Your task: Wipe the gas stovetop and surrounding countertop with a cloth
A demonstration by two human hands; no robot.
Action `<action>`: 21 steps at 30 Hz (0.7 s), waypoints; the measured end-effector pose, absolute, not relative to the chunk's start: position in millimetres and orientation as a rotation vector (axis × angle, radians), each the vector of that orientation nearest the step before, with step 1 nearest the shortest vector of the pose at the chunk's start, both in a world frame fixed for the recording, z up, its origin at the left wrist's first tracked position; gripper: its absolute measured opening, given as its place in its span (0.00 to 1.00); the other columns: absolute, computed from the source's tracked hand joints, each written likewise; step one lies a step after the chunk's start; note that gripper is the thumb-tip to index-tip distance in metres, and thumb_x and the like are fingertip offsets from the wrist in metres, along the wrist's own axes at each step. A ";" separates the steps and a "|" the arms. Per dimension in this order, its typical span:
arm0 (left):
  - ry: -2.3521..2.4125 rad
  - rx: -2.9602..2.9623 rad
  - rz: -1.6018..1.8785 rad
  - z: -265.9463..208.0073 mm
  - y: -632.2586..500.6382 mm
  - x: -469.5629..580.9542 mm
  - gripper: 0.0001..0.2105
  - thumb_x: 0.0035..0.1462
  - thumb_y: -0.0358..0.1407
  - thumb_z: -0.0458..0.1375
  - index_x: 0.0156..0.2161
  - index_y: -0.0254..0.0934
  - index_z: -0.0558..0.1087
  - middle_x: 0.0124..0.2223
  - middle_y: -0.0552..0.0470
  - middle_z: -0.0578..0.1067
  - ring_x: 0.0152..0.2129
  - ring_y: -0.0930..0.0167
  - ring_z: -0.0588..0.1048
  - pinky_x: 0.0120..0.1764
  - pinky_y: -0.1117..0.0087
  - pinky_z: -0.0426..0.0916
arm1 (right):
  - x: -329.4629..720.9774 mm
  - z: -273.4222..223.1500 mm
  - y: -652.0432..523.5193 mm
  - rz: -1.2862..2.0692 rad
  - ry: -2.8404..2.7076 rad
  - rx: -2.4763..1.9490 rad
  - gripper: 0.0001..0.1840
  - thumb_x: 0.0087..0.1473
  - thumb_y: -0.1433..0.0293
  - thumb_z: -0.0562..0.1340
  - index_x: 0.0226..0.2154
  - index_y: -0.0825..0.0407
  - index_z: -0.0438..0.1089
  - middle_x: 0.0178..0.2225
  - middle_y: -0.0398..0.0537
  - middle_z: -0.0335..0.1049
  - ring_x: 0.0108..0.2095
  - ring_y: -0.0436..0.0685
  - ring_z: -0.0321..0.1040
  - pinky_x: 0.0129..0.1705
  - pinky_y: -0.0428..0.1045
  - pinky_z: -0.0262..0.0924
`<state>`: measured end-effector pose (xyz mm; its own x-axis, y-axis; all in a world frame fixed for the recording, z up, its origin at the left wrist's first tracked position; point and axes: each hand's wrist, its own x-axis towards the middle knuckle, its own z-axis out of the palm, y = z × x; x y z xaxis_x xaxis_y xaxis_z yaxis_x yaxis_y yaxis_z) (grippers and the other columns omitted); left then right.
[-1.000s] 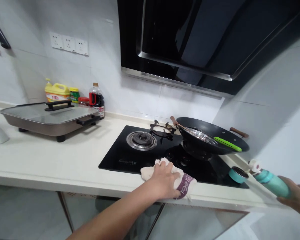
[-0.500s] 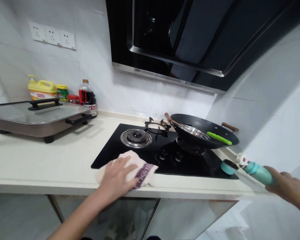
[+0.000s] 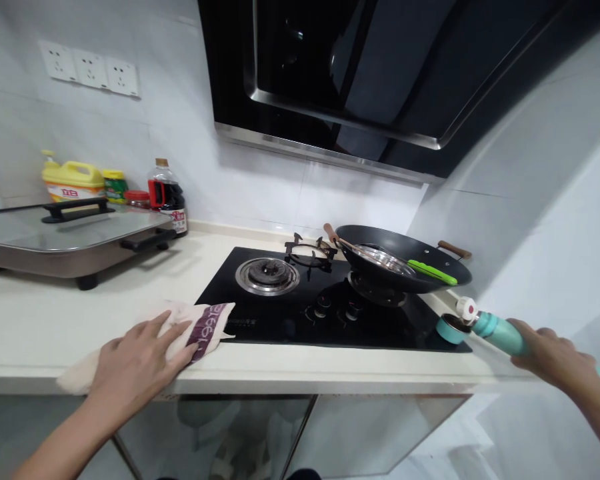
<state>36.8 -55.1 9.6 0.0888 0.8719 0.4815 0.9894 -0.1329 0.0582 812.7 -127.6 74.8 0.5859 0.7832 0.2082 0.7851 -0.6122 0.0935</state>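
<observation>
A pale cloth (image 3: 207, 332) with a purple lettered band lies bunched on the white counter, its right end over the hob's front left corner. My left hand (image 3: 135, 353) holds it pressed down, fingers bent over it. At the right, my right hand (image 3: 550, 353) is closed around a teal thermos flask (image 3: 500, 333), tilted with its white stopper pointing left. Part of the flask is hidden by the hand. Below the stopper, a teal cup-shaped lid (image 3: 451, 329) stands on the front right corner of the black gas hob (image 3: 280, 327).
A wok (image 3: 420, 257) with a metal dish and green-handled utensil sits on the right burner. A pan support (image 3: 310, 255) stands behind the left burner. An electric pan (image 3: 70, 243) with glass lid, a sauce bottle (image 3: 170, 200) and a yellow jug (image 3: 75, 179) are left. The range hood (image 3: 330, 73) overhangs.
My left hand has slid the cloth leftward, off most of the hob front and along the counter. The flask in my right hand has shifted slightly left, nearer the lid. The view has shifted slightly.
</observation>
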 end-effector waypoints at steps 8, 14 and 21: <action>-1.672 -2.207 -0.569 5.4 -67.3 91.7 0.21 0.65 0.47 0.53 0.58 0.47 0.78 0.68 0.44 0.70 0.66 0.40 0.62 0.55 0.38 0.67 | 818.5 68.7 -123.4 -0.421 -1.431 -2.788 0.33 0.52 0.58 0.59 0.61 0.34 0.61 0.51 0.59 0.68 0.50 0.75 0.68 0.47 0.67 0.61; -1.336 -2.474 -0.744 2.1 -71.4 177.2 0.18 0.63 0.47 0.60 0.56 0.53 0.79 0.67 0.46 0.71 0.65 0.43 0.64 0.61 0.37 0.61 | 820.2 71.5 -123.4 -0.439 -1.435 -2.825 0.32 0.56 0.57 0.56 0.63 0.34 0.58 0.53 0.58 0.66 0.51 0.74 0.67 0.48 0.65 0.60; -1.246 -2.635 -0.848 7.9 -72.7 226.7 0.18 0.61 0.50 0.62 0.55 0.53 0.79 0.68 0.46 0.69 0.66 0.44 0.62 0.63 0.37 0.59 | 821.0 70.5 -121.5 -0.297 -1.378 -2.808 0.35 0.55 0.53 0.55 0.65 0.36 0.55 0.51 0.59 0.66 0.51 0.75 0.68 0.43 0.64 0.62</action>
<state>226.7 -72.7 7.9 0.5081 0.6810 0.5273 0.7402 -0.6583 0.1369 821.0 -121.5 70.5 0.5973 0.7840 0.1690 0.7840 -0.6152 0.0833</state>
